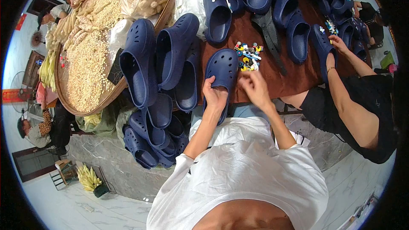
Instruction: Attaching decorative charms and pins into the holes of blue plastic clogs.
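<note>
My left hand [216, 96] grips a navy blue clog [220, 67], its fingers inside the foot opening and the thumb along the outer side. Round holes dot the clog's upper, and no charm shows on them. Just right of the clog is my right hand [257, 90], slightly blurred, with its fingers bent together. Whatever the fingertips may pinch is too small to make out. Beyond both hands, a small heap of colourful shoe charms [250, 52] lies on the brown cloth [272, 86].
Plain navy clogs [139, 66] are stacked at the left; decorated clogs [218, 19] stand further back. A black strap-like piece [269, 38] crosses the cloth. At right, a co-worker's hands [336, 47] handle another clog [322, 44]. Left stands a wide basket [85, 114] of corn kernels.
</note>
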The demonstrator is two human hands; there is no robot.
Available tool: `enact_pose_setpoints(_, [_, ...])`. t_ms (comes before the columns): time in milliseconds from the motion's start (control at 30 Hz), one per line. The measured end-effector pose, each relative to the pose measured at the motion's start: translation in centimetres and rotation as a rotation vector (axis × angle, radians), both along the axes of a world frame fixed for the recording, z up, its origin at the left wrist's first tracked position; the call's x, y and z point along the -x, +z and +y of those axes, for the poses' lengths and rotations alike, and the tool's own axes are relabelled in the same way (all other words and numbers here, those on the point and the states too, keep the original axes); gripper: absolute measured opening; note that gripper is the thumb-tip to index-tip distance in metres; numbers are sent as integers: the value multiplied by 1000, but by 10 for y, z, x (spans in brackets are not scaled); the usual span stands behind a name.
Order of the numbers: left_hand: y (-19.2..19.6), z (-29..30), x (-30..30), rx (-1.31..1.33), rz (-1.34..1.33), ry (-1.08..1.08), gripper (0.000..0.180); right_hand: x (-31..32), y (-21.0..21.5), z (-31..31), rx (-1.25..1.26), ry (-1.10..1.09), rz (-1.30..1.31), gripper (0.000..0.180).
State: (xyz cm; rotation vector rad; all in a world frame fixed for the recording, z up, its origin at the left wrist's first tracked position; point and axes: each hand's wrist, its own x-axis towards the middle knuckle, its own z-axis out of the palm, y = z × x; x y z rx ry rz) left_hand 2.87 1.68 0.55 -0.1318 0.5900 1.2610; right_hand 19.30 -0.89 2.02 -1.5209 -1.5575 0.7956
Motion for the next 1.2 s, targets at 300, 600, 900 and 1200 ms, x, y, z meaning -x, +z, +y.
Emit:
enact_pose_setpoints(300, [16, -2, 2, 78, -209, 82, 54, 36, -5, -42, 350, 172, 164, 103])
enact_pose_setpoints(600, [4, -17, 4, -534, 270, -250, 59, 32, 21, -9, -122, 33, -14, 64])
enact_pose_setpoints(900, [5, -14, 27, -695, 1366, 42, 23, 10, 46, 98, -228, -10, 46, 56])
enact_pose_setpoints(1200, [-59, -4, 31, -987, 2021, 22, 32, 63, 54, 270, -78, 121, 301, 66])
